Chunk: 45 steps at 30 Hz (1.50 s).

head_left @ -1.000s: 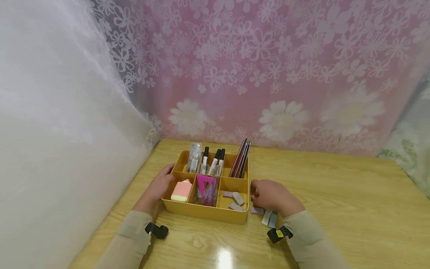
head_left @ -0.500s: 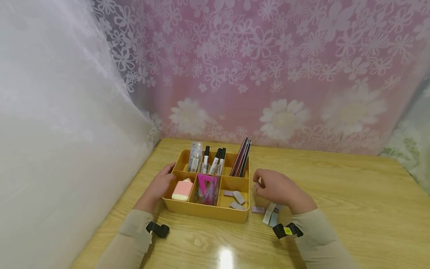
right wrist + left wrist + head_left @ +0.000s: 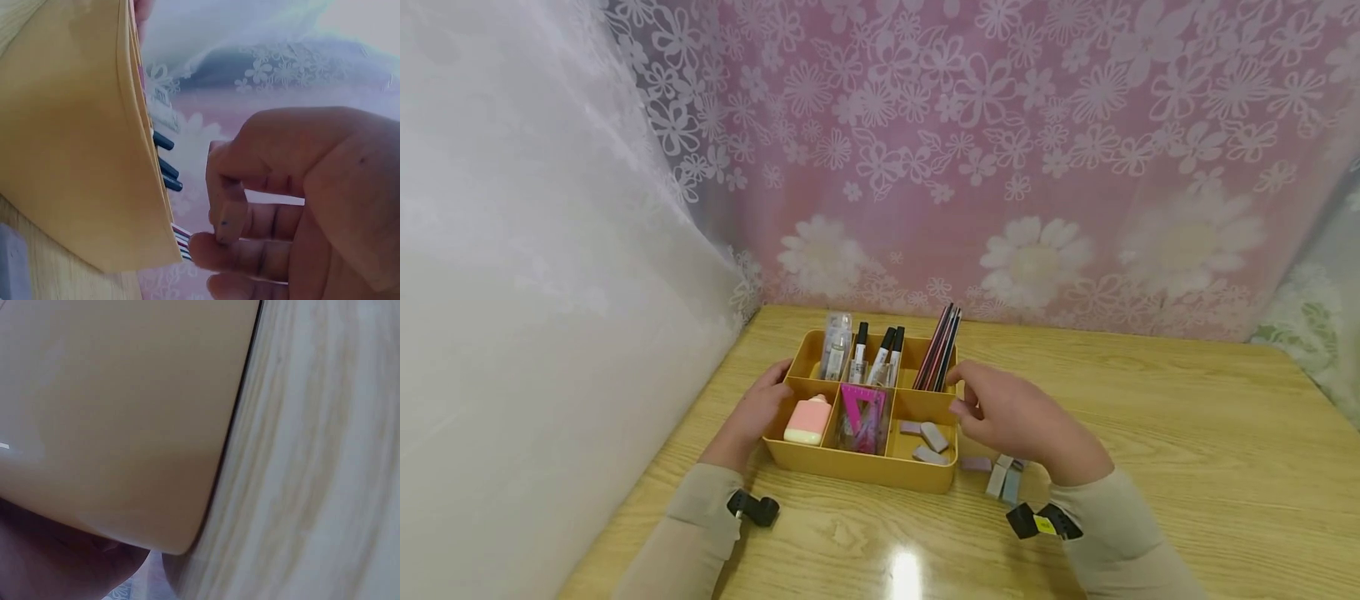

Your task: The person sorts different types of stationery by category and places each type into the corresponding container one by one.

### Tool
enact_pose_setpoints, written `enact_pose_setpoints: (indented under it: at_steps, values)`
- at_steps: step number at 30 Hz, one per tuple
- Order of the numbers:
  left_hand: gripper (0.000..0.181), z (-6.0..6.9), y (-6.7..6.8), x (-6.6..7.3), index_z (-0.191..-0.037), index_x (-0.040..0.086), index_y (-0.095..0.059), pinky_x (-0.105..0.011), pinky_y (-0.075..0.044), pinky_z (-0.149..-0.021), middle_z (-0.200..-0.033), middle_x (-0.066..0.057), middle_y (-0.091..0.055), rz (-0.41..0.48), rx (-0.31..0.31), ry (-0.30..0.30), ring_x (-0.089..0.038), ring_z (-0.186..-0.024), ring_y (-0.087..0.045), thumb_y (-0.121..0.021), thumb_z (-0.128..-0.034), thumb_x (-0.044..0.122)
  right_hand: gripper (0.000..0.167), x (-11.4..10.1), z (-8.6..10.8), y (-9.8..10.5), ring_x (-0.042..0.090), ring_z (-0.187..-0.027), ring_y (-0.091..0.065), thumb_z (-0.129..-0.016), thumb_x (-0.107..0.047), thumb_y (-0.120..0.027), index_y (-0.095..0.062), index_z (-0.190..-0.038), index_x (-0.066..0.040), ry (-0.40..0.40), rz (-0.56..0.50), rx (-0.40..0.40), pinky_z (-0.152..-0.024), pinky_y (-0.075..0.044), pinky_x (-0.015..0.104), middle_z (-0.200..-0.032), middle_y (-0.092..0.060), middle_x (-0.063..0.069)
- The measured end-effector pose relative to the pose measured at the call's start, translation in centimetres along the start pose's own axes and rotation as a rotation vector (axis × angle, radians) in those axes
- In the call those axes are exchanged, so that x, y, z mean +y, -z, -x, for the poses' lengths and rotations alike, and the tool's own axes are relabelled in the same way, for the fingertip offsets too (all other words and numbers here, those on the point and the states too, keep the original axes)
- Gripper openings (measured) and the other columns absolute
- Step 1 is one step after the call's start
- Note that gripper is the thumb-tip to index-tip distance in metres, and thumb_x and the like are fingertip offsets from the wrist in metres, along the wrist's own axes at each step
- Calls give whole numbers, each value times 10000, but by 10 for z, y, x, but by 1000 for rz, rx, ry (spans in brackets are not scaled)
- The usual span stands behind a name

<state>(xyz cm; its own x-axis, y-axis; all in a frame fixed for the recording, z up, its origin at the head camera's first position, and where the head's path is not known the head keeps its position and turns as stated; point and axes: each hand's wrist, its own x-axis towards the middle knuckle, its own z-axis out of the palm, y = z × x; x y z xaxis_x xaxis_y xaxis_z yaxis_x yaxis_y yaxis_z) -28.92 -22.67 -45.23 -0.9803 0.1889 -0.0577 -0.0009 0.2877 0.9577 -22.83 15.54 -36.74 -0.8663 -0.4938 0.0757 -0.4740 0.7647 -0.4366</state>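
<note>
A yellow divided organizer box [image 3: 857,472] sits on the wooden table. My left hand [image 3: 760,410] grips its left side; the left wrist view shows mainly the box wall [image 3: 125,425] and part of the hand. My right hand [image 3: 1018,417] is raised at the box's right edge, beside the front right compartment. Between its thumb and fingers I pinch a small block-shaped eraser [image 3: 230,215], mostly covered in the head view. Three erasers [image 3: 933,437] lie in that compartment. Several more erasers [image 3: 997,479] lie on the table below the right hand.
The other compartments hold a pink and cream bottle [image 3: 807,421], a pink set square [image 3: 861,412], a clear plastic case [image 3: 835,350], black-capped markers [image 3: 880,358] and dark pencils [image 3: 937,350]. A white curtain [image 3: 550,292] hangs at left, a pink floral one [image 3: 1000,150] behind.
My right hand has risen from the erasers on the table with one eraser, then moved left to the box's right edge. The left hand has stayed on the box.
</note>
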Motion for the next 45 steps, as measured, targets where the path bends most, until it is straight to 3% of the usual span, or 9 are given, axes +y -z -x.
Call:
enact_pose_setpoints:
  at_steps: [6,16,21,27,34,45]
  values:
    - [598,1,-1,1,-1595,56,-250,-541,-162,-1197,-1627,-141,-263,-1,3,9,-326,-1486,-224,-368,-1012,104,336,-8,-2,-4,87,-705,-527,-992,-249,-639,-590,-1296,-111,80,-1,25,-659,-477,316,-885,-567,-94]
    - [591,0,-1,-1,-1588,51,-264,-547,-159,-1195,-1620,-155,-276,16,-6,5,-331,-1481,-233,-368,-1009,106,280,-15,-5,-16,75,-738,-526,-1000,-307,-630,-596,-1251,-189,112,3,82,-661,-484,301,-926,-558,-113]
    - [600,0,-1,-1,-1589,49,-264,-549,-155,-1195,-1620,-156,-277,15,-2,2,-330,-1481,-229,-368,-1000,95,334,-14,-5,-16,91,-740,-512,-967,-278,-679,-608,-1271,-162,86,20,29,-666,-469,326,-972,-576,-66]
    - [607,0,-1,1,-1595,56,-256,-540,-157,-1198,-1629,-145,-263,11,6,19,-325,-1486,-225,-366,-999,98,267,-3,0,-5,110,-703,-491,-961,-234,-685,-635,-1205,-139,57,53,8,-655,-444,330,-900,-550,-71]
    - [612,3,-1,7,-1600,45,-239,-554,-143,-1197,-1633,-163,-247,23,-6,14,-344,-1487,-218,-364,-1003,90,208,11,2,6,122,-734,-510,-953,-193,-682,-631,-1138,-113,23,58,-72,-680,-459,359,-888,-560,-53]
    - [611,0,-1,1,-1591,46,-264,-537,-142,-1201,-1623,-156,-277,22,-1,6,-322,-1490,-217,-375,-991,79,150,20,-2,-8,160,-727,-500,-897,-112,-689,-626,-1032,-121,-66,44,-195,-674,-445,362,-822,-555,-31]
